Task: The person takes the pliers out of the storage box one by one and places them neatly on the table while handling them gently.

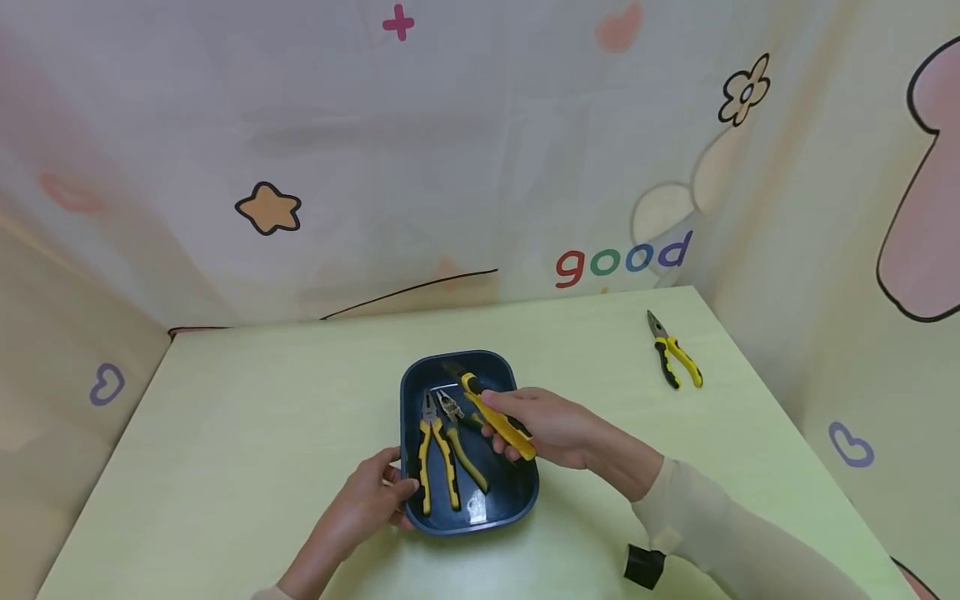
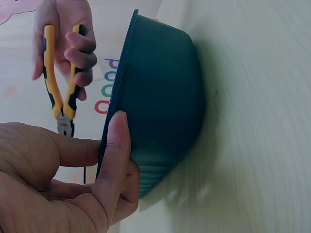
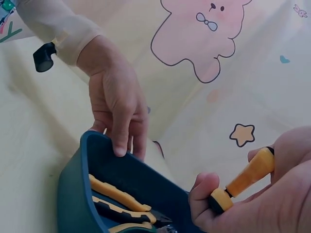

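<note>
My left hand [image 1: 371,492] pinches the left rim of a dark blue plastic tray [image 1: 510,493], thumb on the inside and fingers outside. My right hand [image 1: 555,427] grips pliers [image 2: 50,73] by their yellow-and-black handles, over the tray's right side. Their jaws point away from me, downward in the left wrist view. Inside the tray, yellow-handled combination pliers [image 1: 425,454] lie on the left with handles spread. Beside them lies another pair of pliers [image 1: 467,458], partly hidden under the held ones and my right hand.
Long-nose pliers [image 1: 661,342] with yellow-and-black handles lie on the pale table [image 1: 262,433] at the far right. A small black device [image 1: 644,567] hangs at my right sleeve. Printed fabric [image 1: 450,167] walls the table's back and sides.
</note>
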### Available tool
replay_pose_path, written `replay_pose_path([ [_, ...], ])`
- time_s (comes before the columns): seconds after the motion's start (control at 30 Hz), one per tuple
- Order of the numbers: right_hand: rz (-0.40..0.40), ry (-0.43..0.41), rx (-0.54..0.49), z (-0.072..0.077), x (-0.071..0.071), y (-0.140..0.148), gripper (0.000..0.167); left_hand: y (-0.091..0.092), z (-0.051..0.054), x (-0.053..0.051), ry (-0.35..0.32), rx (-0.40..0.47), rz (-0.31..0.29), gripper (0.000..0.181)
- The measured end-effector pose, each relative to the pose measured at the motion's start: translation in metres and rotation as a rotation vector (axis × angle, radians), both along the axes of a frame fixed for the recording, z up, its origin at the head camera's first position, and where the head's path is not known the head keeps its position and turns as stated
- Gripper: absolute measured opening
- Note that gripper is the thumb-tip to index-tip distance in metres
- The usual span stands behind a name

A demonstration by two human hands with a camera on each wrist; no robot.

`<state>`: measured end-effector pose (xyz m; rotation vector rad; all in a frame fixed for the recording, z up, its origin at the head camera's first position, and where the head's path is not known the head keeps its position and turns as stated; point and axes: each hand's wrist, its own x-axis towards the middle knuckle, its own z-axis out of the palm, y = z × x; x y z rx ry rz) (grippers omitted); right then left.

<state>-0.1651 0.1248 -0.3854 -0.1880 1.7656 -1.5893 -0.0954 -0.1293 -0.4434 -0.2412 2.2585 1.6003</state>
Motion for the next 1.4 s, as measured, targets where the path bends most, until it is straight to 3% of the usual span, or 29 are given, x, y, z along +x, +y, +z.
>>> replay_pose_path([
  [0.37,-0.014,0.057,-0.003,0.021,0.004,0.014,0.051,-0.002,-0.005,0.003,0.007,0.022,0.006,0.049],
  [1.4,-0.037,0.171,-0.007,0.071,0.003,0.033,0.049,0.0,-0.001,-0.002,-0.005,0.003,-0.005,0.049],
])
